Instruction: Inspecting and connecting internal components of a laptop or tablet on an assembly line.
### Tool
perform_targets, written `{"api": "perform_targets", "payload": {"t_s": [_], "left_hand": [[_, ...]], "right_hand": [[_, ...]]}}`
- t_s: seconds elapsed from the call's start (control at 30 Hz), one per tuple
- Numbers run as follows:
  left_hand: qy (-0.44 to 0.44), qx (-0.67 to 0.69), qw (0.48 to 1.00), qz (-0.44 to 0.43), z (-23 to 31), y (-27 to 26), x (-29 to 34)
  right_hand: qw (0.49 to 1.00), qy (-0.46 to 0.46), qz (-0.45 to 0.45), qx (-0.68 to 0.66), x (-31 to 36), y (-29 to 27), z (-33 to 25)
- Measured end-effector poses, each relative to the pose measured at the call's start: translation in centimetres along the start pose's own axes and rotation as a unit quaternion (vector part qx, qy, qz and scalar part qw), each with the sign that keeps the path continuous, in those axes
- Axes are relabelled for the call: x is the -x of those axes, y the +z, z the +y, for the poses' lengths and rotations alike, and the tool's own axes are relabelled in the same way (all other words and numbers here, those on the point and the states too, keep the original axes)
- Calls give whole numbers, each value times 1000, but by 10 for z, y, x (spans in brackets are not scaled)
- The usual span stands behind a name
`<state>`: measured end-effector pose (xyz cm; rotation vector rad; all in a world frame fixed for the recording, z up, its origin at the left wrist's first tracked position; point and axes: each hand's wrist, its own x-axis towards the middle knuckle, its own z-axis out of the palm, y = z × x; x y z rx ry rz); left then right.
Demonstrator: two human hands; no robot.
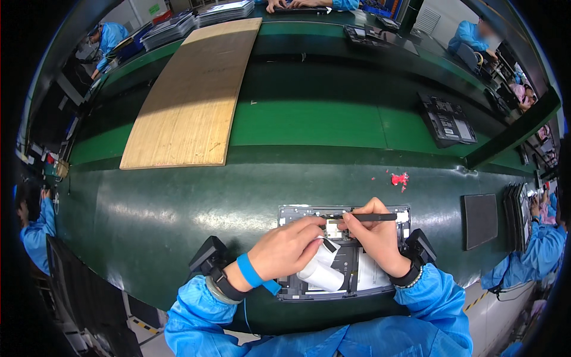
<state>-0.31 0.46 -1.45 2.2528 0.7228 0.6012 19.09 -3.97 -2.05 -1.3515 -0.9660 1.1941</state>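
An opened laptop base [285,290] lies on the bench before me, its inner parts and labels showing. My right hand [377,238] pinches black tweezers [379,217], which lie almost level over the laptop's far half, tips toward the left. My left hand [285,249] is closed over the laptop's left side, fingertips close to the tweezer tips. From under its fingers comes a white curled sheet [324,276] with a small black strip [329,245] on it; the hand appears to grip this sheet. The exact spot between the fingertips is too small to make out.
A wooden board [193,101] leans across the far left of the green bench [160,208]. Red scraps [399,179] lie beyond the laptop. A dark flat panel [479,221] and a stack of dark panels [516,217] stand at right. Another laptop base [447,122] lies farther off. Co-workers sit around.
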Motion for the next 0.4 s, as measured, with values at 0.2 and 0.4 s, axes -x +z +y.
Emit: {"api": "perform_targets", "payload": {"t_s": [0.2,0.4], "left_hand": [[17,-21,1000,13,-1,3,2],[21,-10,1000,13,-2,4,2]], "right_hand": [[1000,-7,-3,6,0,1,1],[1000,-21,-7,9,0,1,2]]}}
